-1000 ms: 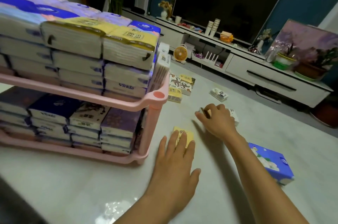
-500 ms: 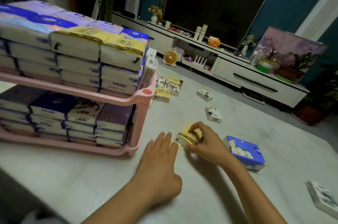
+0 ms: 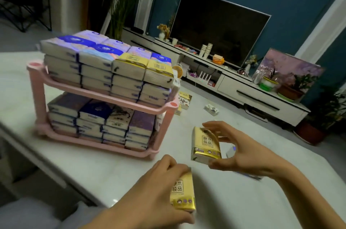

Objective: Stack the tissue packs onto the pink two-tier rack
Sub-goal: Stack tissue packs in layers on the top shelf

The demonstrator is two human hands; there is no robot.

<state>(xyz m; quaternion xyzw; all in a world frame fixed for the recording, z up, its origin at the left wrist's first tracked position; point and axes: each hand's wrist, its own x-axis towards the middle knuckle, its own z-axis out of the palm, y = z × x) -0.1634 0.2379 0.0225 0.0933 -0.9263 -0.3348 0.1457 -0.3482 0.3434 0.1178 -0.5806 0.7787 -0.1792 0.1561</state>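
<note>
A pink two-tier plastic rack (image 3: 37,86) stands on a white marble-look counter (image 3: 93,163), left of centre. Both tiers are crowded with soft rectangular tissue packs. The upper-tier stack (image 3: 129,68), in purple, blue and yellow wrappers, rises several layers above the rim. The lower-tier stack (image 3: 116,126), in purple, navy and cream wrappers, nearly fills the space under the upper shelf.

The job looks close to finished. Left to place, as far as can be seen, are two packs in the person's hands and a few small loose packs (image 3: 211,109) on the counter beyond the rack's right end. A blurred blue-and-white object (image 3: 231,151) is partly hidden behind the right hand.

The right hand (image 3: 243,154) reaches in from the lower right. Thumb below and fingers above pinch a gold foil tissue pack (image 3: 205,144) printed with Chinese characters. The pack is held on end, slightly tilted, near the rack's right corner but apart from it, apparently off the counter.

The left hand (image 3: 155,187) comes from the bottom edge, back upward, fingers curled over a second gold foil tissue pack (image 3: 182,195). Whether that pack touches the counter cannot be told. The hands are near each other, not touching.
</note>
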